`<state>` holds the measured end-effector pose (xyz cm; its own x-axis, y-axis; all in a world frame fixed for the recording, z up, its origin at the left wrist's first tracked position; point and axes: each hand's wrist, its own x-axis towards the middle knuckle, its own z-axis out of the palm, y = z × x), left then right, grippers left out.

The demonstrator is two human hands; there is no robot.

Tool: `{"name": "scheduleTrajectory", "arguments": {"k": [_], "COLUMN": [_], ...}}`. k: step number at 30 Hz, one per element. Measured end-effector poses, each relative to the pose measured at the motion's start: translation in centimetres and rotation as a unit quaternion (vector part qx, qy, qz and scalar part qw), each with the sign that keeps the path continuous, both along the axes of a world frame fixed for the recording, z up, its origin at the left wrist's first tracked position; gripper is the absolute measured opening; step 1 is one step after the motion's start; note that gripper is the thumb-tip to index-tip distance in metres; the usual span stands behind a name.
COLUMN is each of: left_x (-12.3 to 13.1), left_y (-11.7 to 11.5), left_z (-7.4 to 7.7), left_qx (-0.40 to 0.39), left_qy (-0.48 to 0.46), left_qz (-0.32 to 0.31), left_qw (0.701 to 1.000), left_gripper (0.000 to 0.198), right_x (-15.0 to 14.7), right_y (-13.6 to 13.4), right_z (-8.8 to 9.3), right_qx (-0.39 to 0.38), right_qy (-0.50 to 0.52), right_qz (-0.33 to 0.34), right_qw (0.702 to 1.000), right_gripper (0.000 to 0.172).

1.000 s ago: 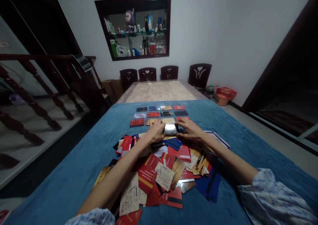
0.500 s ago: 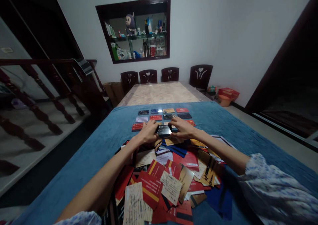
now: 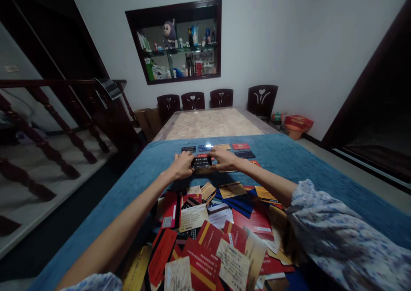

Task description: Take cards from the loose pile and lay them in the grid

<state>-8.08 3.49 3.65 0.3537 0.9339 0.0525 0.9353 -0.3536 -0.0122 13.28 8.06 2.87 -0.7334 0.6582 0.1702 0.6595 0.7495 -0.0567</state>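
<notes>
A black card (image 3: 201, 161) with pale lettering is gripped at its two short ends, over the rows of laid-out cards. My left hand (image 3: 182, 165) is closed on its left end, and my right hand (image 3: 223, 158) pinches its right end. Behind my hands lie a dark card (image 3: 188, 149), a tan card (image 3: 222, 146), a red card (image 3: 240, 146) and a dark blue card (image 3: 244, 154). My hands hide part of the nearer rows. Closer to me spreads a loose pile of red, gold, white and blue cards (image 3: 205, 239), many overlapping.
A blue cloth (image 3: 128, 188) covers the near part of the table, whose beige top (image 3: 212, 122) shows beyond it. Several dark chairs (image 3: 221, 98) stand at the far end. On the left runs a wooden railing (image 3: 48, 141); an orange bin (image 3: 295, 128) stands at right.
Both hands have shifted left and slightly farther away with the black card, uncovering more of the pile's far edge. The view has tilted a little.
</notes>
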Motion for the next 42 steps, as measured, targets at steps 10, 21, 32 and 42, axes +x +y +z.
{"name": "scheduleTrajectory", "arguments": {"k": [10,21,32,42], "left_x": [-2.4,-4.1,-5.5,-6.6], "left_y": [4.0,7.8,12.5,15.5], "left_z": [-0.1,-0.2,-2.0,-3.6], "left_qx": [0.022,0.016,0.014,0.001], "left_qy": [0.006,0.037,0.006,-0.006], "left_qz": [0.016,0.046,0.058,0.057], "left_qw": [1.000,0.998,0.998,0.998], "left_gripper": [0.041,0.046,0.044,0.039], "right_x": [-3.1,-5.7,-7.9,-9.6], "right_y": [3.8,8.0,11.5,13.0], "right_z": [0.5,0.2,-0.5,-1.0], "right_qx": [0.001,0.004,-0.003,-0.038], "right_qy": [-0.013,-0.048,-0.078,-0.092], "right_qz": [-0.014,-0.027,-0.066,-0.080], "right_qw": [1.000,0.999,0.995,0.992], "right_gripper": [0.036,0.038,0.043,0.044]}}
